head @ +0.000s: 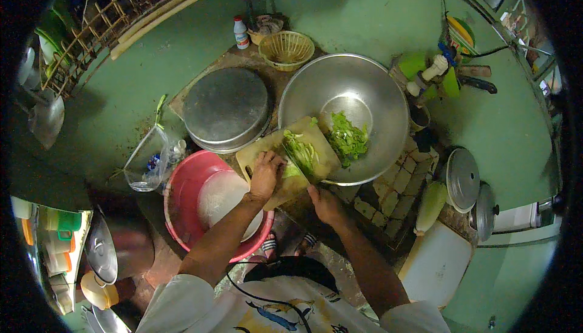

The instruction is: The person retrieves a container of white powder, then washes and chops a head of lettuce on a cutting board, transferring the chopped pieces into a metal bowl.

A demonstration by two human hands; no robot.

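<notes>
A cutting board (259, 153) lies before me, its far right part reaching over the rim of a large metal basin (309, 91). My right hand (327, 205) grips a kitchen knife (298, 167), whose blade lies across the board beside sliced greens (301, 151). With bent fingers, my left hand (268, 173) presses a pale leafy piece (291, 169) down at the left side of the blade. Inside the basin sits a heap of chopped green leaves (347, 139). What is under my left fingers is mostly hidden.
A pink tub (182, 214) with whitish contents stands below the board. Beyond are a dark upturned pan (226, 105), a woven basket (286, 48) and a bottle (241, 33). To the right are a tiled ledge (391, 196), a pale green gourd (431, 205) and pot lids (462, 180).
</notes>
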